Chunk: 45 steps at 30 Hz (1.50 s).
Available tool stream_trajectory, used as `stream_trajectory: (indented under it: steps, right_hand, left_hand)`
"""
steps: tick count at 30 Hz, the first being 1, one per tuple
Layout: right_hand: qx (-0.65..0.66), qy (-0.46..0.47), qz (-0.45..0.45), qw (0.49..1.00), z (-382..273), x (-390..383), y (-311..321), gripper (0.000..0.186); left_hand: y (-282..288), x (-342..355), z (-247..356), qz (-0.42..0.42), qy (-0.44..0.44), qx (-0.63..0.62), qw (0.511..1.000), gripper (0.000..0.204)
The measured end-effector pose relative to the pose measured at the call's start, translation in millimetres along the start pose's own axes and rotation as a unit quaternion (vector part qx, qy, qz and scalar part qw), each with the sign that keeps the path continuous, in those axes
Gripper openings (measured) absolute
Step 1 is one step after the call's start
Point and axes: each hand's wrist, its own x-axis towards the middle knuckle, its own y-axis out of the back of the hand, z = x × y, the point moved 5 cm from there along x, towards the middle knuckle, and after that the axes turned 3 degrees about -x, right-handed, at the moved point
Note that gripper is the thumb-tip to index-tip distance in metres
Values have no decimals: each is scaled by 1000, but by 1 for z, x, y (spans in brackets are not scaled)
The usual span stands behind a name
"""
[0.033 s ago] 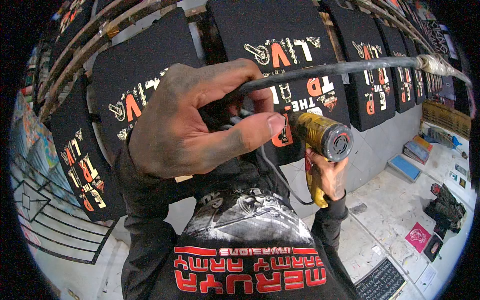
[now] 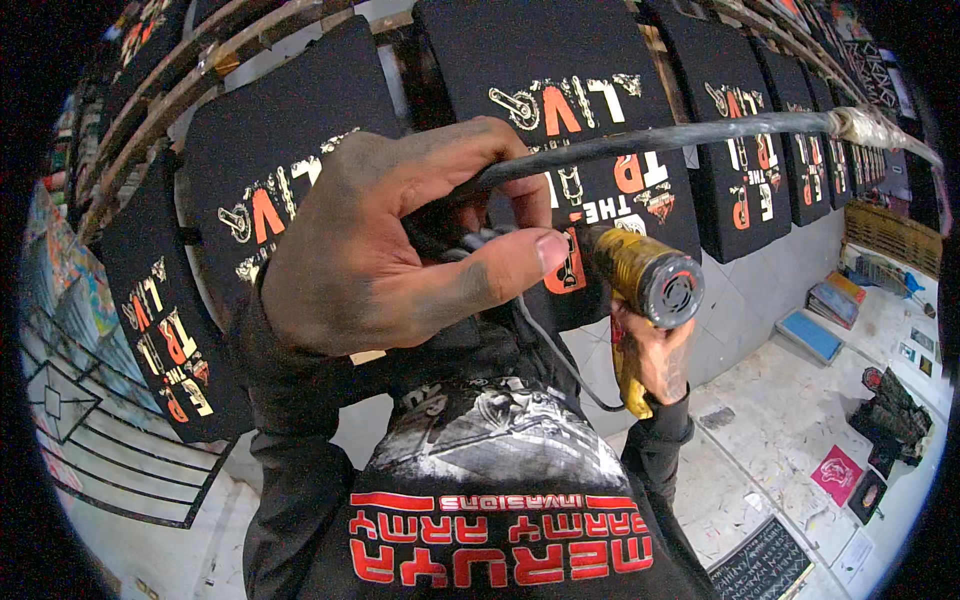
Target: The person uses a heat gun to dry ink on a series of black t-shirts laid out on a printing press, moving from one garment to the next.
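Black shirts (image 2: 545,50) printed alike in orange and cream line wooden rails (image 2: 222,63) beyond the fingers (image 2: 490,272) of a person's left hand (image 2: 350,245) in an apparent garment-printing workshop, where a yellow heat gun (image 2: 640,262) sits in the right hand (image 2: 656,352), a speckled white surface (image 2: 745,440) spreading right of its fingers.

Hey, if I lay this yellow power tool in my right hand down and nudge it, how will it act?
The yellow power tool in your right hand might rock on its round barrel, though the jutting handle would probably stop a full roll. The thin gray cord, hanging in a loose curve, looks flexible and could snag.
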Motion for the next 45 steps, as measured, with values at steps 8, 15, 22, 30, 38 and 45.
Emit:
stream_trajectory:
  steps: [8, 15, 22, 30, 38, 45]
  right_hand:
    - [-41, -49, -27, 998, -4, -26, -7, 63]
    - [-31, -19, -49, 998, -13, -32, -17, 63]
    - [-59, -29, -83, 994, 2, -34, -19, 70]
    - [37, -31, -71, 996, -16, -47, -25, 82]
    - [-57, -78, -62, 993, 16, -74, 0, 78]
    - [49, -153, -35, 986, 32, -64, 13, 60]
  left_hand:
    - [-15, 3, -7, -46, 14, -29, 998, 16]
    - [-22, 0, -5, -48, 9, -73, 996, 18]
    - [-17, -5, -3, -40, -5, -57, 998, 18]
    - [-16, -5, -6, -36, 26, -74, 996, 17]
    - [-20, -3, -9, -70, -11, -28, 997, 21]
    - [-24, -11, -18, 7, -76, 52, 996, 28]
